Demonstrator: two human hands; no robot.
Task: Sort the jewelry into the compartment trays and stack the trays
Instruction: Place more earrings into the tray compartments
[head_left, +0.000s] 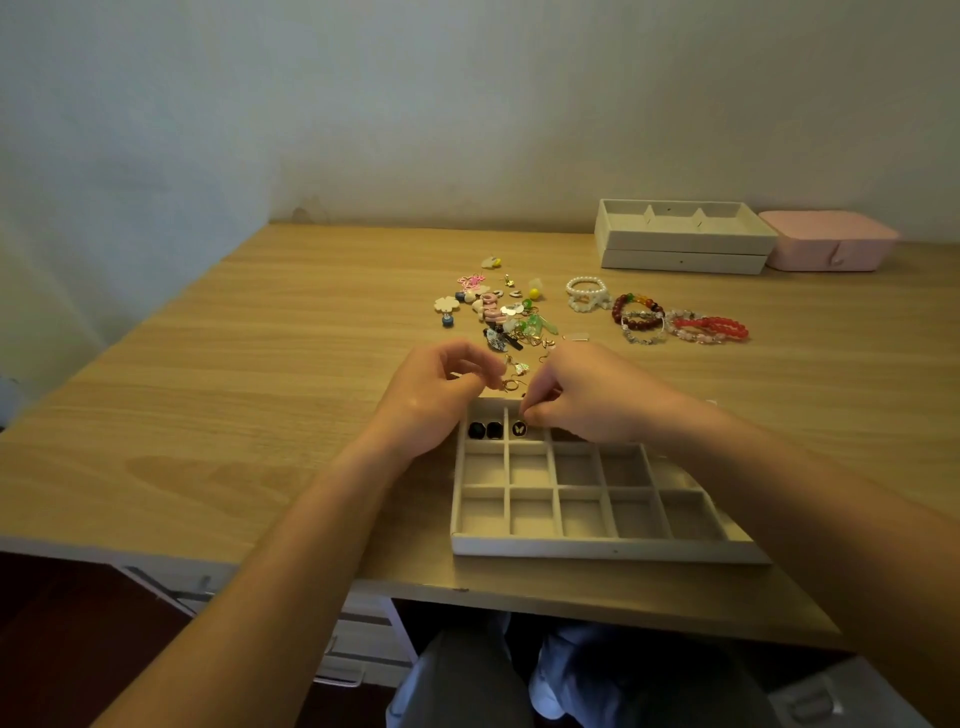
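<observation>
No writing, label or number can be read here — none legible.

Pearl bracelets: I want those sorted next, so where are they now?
In the head view the pearl bracelets lie on the table, right of centre, between the earring pile and the red bead bracelets, in front of the stacked trays.

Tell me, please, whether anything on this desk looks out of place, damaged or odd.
Nothing looks spilled or broken. The one oddity is a darker blotch on the desktop, left of the compartment tray, like a stain or damp mark. The loose jewelry is simply unsorted.
</observation>
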